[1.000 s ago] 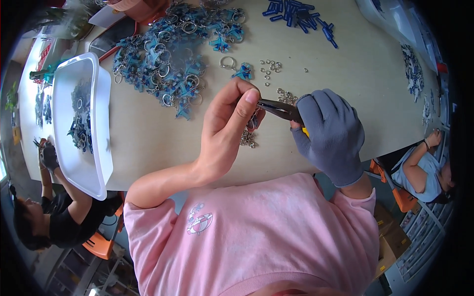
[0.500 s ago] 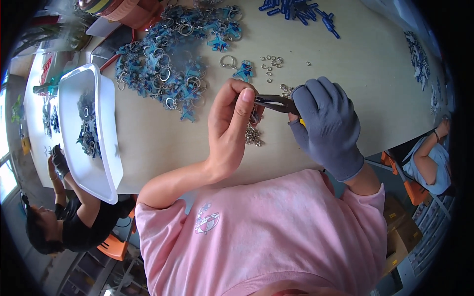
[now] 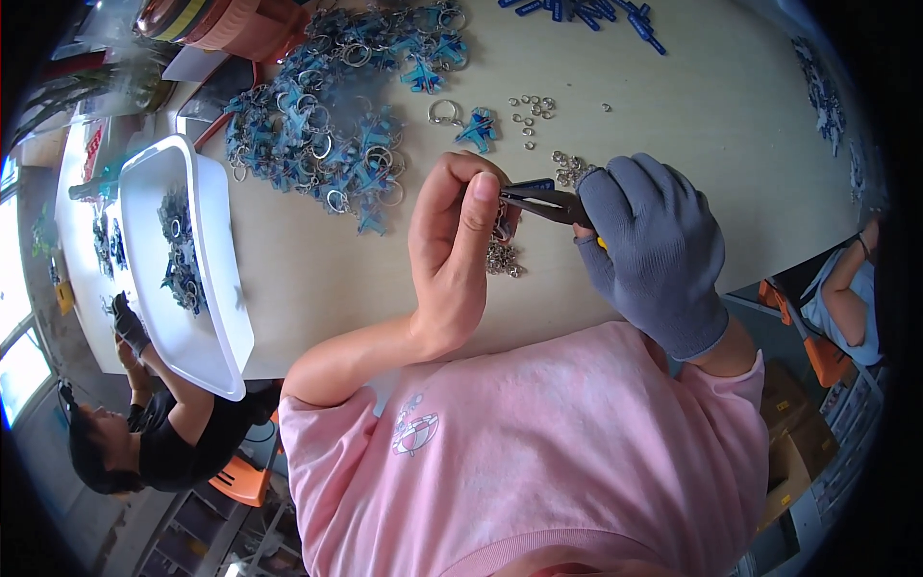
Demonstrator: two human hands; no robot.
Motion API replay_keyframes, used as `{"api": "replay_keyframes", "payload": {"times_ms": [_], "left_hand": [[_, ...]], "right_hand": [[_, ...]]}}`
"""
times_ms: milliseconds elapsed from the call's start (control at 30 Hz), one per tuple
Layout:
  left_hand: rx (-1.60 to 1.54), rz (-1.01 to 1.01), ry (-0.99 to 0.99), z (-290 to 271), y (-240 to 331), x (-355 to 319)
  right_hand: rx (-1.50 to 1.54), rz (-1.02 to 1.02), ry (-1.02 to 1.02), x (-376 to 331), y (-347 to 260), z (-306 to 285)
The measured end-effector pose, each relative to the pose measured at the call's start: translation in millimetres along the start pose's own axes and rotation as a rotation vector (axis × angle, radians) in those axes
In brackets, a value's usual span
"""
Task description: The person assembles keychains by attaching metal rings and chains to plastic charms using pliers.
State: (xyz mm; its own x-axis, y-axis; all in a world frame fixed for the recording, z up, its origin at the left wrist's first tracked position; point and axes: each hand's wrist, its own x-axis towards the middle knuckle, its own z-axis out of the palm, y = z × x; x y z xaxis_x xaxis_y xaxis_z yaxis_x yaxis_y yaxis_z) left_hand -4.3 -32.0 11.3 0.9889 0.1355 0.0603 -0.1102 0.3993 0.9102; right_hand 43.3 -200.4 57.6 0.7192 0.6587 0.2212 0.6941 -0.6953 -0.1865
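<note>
Head view: vs a sec ago both hands sit closer & bigger in frame, bare left hand (image 3: 452, 255) pinching a chain (image 3: 500, 252) over the table (image 3: 673, 106), gloved right hand (image 3: 654, 250) clamping pliers (image 3: 543, 200) whose tips bite at it – joining work ongoing.

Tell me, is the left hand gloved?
No, the left hand is bare; only the right hand, holding the pliers, wears a grey glove.

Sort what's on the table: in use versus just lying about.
In use: left hand pinching a small chain; gloved right hand holding pliers.

Lying about: pile of blue keychains, loose rings, white tray, blue sticks.
</note>
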Motion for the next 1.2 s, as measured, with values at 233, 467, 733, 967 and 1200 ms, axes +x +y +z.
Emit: {"api": "replay_keyframes", "payload": {"times_ms": [233, 467, 733, 967, 1200], "left_hand": [[-0.054, -0.054, 0.014, 1, -2, -2], [-0.066, -0.034, 0.072, -3, -10, 1], [-0.007, 0.111, 0.059, -3, -10, 4], [0.036, 0.140, 0.032, -2, -6, 2], [0.079, 0.113, 0.038, -1, -2, 0]], "right_hand": [[-0.091, 0.002, -0.012, -4, 0, 6], [0.104, 0.042, 0.105, 6, 10, 7], [0.207, 0.245, 0.010, -10, 0, -8], [0.059, 0.133, 0.028, 0, -6, 0], [0.054, 0.101, 0.085, 2, -6, 2]]}}
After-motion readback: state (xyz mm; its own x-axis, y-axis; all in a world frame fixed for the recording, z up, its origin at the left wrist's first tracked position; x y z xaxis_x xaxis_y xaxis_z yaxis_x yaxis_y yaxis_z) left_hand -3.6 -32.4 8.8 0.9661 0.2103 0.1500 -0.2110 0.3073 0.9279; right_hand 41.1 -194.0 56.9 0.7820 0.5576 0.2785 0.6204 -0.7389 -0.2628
